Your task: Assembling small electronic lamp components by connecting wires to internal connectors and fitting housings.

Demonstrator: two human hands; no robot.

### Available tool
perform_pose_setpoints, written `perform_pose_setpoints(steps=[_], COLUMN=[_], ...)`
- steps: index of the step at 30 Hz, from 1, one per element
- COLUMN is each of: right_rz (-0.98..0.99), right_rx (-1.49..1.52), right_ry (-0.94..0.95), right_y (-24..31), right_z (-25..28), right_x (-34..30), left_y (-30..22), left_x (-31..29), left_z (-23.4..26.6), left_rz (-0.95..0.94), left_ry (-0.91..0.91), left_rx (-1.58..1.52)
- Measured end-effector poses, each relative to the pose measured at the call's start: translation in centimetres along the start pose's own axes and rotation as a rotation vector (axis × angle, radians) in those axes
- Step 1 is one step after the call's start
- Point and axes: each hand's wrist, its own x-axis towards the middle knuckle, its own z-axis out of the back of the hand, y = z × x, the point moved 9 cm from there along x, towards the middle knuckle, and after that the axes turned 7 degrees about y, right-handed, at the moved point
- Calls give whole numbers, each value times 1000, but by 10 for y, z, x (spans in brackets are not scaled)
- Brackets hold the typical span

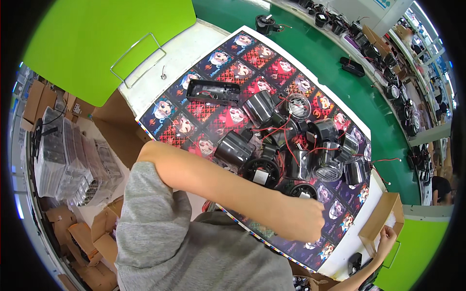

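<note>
My left arm reaches across the table, and my left hand (306,220) is curled into a fist over the right part of the printed sheet (204,114). Its fingertips are turned away, so whatever they hold is hidden. Just beyond it lies a black round motor housing (305,191) with a white label. At the lower right, my right hand (387,238) is at the open cardboard box (371,220), fingers bent together in a pinch. What sits between those fingers is too small to tell. A small black part (355,263) lies beside the right forearm.
Several clear-and-black cylindrical housings (235,148) with red wires are heaped mid-table. A long black casing (213,92) lies behind them. A wire handle (138,60) stands by the green panel (107,39). Parts line the shelf (335,29) beyond the green surface (310,53). Wrapped stacks (73,160) stand left.
</note>
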Motion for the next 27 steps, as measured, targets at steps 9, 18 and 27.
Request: perform_pose_setpoints(steps=[9,18,27], right_rz=[168,402,434], right_rx=[270,790,1047], right_ry=[-362,80,150], right_y=[69,230,238], right_z=[36,-76,-106], right_x=[-50,-74,-73], left_y=[63,95,98], left_x=[24,12,9], left_z=[10,17,12], left_rz=[439,613,725], left_ry=[-84,-326,-324], left_rx=[-153,-573,-652])
